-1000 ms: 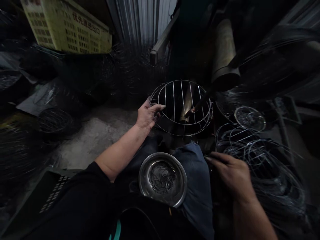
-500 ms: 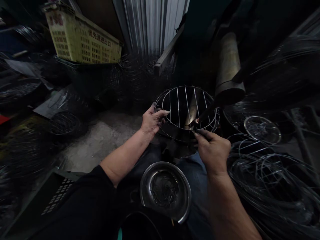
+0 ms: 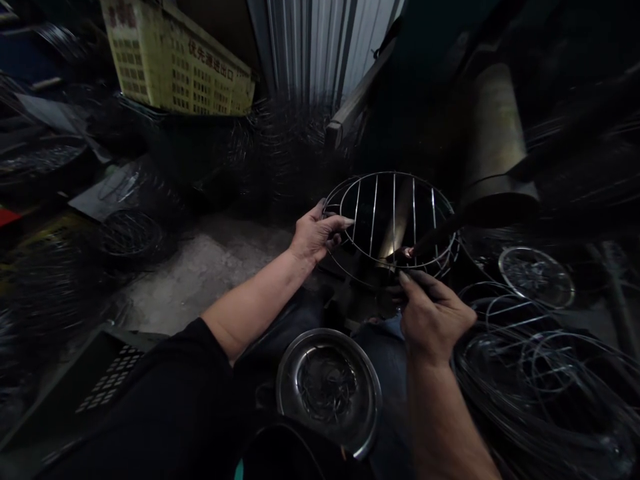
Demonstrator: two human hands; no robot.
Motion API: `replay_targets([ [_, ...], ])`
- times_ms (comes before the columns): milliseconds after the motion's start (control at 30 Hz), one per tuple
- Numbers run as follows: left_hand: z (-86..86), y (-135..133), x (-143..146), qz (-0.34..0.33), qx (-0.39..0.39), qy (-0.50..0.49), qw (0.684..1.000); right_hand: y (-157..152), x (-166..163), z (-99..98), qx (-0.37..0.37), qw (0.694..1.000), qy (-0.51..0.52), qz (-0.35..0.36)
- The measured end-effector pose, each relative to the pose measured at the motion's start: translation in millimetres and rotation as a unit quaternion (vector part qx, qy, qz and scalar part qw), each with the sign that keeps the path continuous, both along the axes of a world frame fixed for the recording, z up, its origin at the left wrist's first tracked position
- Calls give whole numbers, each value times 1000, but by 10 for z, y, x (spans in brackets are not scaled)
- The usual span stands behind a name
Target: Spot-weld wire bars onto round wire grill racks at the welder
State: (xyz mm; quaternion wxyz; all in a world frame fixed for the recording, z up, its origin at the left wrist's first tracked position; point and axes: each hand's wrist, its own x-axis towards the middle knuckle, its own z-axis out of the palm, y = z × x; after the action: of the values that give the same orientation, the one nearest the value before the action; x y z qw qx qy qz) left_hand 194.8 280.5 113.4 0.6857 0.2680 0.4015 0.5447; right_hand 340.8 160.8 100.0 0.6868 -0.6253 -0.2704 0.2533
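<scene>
A round wire rack (image 3: 394, 213), with thin parallel bars and ring-shaped rims, is held tilted in front of me. My left hand (image 3: 320, 232) grips its left side, thumb over the inner ring. At the near edge of the rack, my right hand (image 3: 435, 310) is closed in a pinch. Whatever lies between those fingertips is too dark and small to make out. Just above them, a copper-coloured tip (image 3: 409, 252) on a dark machine arm sits at the near rim; touching or apart, I cannot tell. Below, a metal bowl (image 3: 373, 400) with small wire pieces rests by my lap.
A thick cylinder (image 3: 500, 133) of the machine hangs at upper right. Coiled wire and rings (image 3: 525, 373) pile up on the right. A yellow crate (image 3: 200, 83) stands back left, a dark green crate (image 3: 65, 400) front left. A beam (image 3: 357, 107) juts from behind.
The view has shifted a little, so the rack, both hands and the machine appear farther right. The right fingertips sit slightly lower against the near rim. The left grip is unchanged.
</scene>
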Motion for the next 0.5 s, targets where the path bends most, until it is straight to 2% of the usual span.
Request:
replay_targets([
  [233, 38, 37, 13, -1, -35, 1, 999, 62, -32, 33, 9, 1000, 2, -10],
  [500, 2, 107, 23, -9, -24, 9, 1000, 126, 12, -18, 1, 999, 42, -5],
])
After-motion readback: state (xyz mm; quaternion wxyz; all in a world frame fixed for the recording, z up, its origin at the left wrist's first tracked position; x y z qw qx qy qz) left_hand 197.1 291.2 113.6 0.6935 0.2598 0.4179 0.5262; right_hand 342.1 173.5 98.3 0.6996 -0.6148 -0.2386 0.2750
